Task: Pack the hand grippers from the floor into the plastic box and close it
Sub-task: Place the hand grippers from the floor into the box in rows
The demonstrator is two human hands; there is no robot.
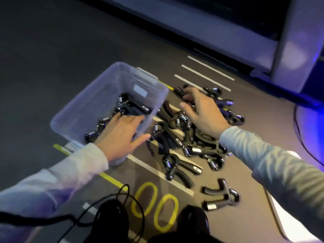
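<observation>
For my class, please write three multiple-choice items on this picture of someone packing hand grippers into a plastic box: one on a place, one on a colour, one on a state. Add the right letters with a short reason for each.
1. Where is the left hand?
A. Reaching into the plastic box
B. Flat on the bare floor
C. On the shoe

2. What colour are the two ovals painted on the floor?
A. White
B. Yellow
C. Red

3. What state is the plastic box in?
A. Closed with a lid
B. Open, holding some hand grippers
C. Tipped upside down

Answers
1. A: its fingers reach over the box's near wall onto the grippers inside.
2. B: both ovals near the bottom of the view are yellow, unlike the white stripes.
3. B: no lid is on it, black grippers lie inside, and a pile of hand grippers remains on the floor under the right hand.
</observation>
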